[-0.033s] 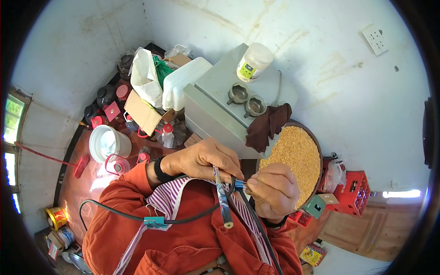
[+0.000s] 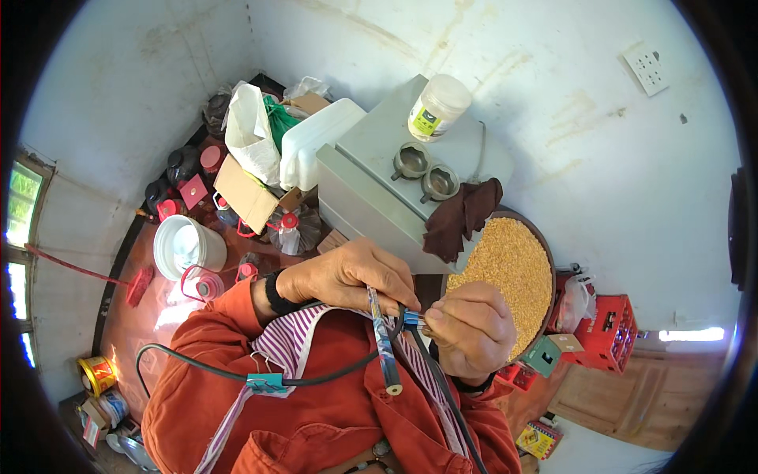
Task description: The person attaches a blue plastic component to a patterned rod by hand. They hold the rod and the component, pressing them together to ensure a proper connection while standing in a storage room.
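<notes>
A slender, blue-and-white patterned rod (image 2: 383, 345) and a black, round, flexible cable (image 2: 324, 381) are held by the bent, clamped fingers of the left hand (image 2: 351, 272), with the rod hanging below them. Thin blue-coated wires (image 2: 413, 318), seen at the cable's end between both hands, are pinched by the closed thumb and forefinger of the right hand (image 2: 471, 328). The wires could be pulled free if the cable's slack below the left fingers were snagged; the rod could be dropped if that grip were eased.
</notes>
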Available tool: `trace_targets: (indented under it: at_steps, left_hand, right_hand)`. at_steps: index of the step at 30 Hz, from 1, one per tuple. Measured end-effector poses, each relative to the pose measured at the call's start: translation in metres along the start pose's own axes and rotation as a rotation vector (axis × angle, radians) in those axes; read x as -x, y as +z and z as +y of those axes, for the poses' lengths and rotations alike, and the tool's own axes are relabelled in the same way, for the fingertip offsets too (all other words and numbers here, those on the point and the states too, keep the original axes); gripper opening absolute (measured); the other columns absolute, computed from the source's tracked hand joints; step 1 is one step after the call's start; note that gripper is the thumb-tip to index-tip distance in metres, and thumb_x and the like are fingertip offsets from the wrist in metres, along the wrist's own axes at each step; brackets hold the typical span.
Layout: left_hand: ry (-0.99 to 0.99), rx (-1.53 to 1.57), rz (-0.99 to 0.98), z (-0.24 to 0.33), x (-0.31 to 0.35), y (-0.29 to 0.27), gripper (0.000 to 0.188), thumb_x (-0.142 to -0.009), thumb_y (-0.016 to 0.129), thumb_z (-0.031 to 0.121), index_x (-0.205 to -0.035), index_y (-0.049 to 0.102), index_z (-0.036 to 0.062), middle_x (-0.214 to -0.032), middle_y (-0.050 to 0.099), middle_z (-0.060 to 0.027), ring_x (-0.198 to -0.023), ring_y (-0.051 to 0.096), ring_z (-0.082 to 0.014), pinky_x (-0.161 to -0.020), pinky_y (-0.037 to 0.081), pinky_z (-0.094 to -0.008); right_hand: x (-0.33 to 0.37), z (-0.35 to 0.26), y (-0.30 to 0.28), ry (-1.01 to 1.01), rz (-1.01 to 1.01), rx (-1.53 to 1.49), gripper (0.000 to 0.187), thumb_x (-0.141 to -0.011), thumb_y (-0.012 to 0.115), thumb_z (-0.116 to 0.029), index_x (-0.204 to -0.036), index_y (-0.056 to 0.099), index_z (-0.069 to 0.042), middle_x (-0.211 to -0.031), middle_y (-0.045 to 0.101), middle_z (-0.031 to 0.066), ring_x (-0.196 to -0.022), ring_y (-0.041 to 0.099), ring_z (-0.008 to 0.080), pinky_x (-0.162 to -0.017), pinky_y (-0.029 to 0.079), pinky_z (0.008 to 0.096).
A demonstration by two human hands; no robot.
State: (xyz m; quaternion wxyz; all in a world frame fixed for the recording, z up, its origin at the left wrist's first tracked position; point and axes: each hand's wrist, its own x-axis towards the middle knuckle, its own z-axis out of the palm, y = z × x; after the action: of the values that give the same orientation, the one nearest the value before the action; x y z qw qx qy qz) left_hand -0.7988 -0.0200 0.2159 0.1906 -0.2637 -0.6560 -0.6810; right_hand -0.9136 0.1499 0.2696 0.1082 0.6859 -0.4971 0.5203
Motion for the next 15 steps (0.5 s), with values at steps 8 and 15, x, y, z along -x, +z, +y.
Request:
trace_targets:
  at_steps: [8, 15]
  left_hand:
    - [-0.03, 0.059, -0.022, -0.01, 0.002, 0.003, 0.02, -0.086, 0.065, 0.011, -0.099, 0.066, -0.0042, -0.086, 0.064, -0.0137, -0.074, 0.063, -0.0234, -0.065, 0.049, -0.0301]
    - [-0.035, -0.097, -0.067, -0.003, 0.0, 0.006, 0.018, -0.085, 0.065, 0.008, -0.099, 0.065, -0.004, -0.087, 0.064, -0.0141, -0.074, 0.063, -0.0269, -0.066, 0.05, -0.0322]
  right_hand:
    - [0.0, -0.001, 0.0, 0.022, -0.024, 0.01, 0.027, -0.059, 0.075, 0.001, -0.084, 0.066, -0.001, -0.079, 0.06, 0.0056, -0.064, 0.057, 0.0211, -0.051, 0.047, 0.0284]
    - [0.0, -0.008, -0.007, 0.038, -0.127, 0.073, 0.028, -0.06, 0.072, -0.001, -0.087, 0.066, -0.003, -0.081, 0.06, 0.0049, -0.065, 0.057, 0.0215, -0.054, 0.047, 0.0302]
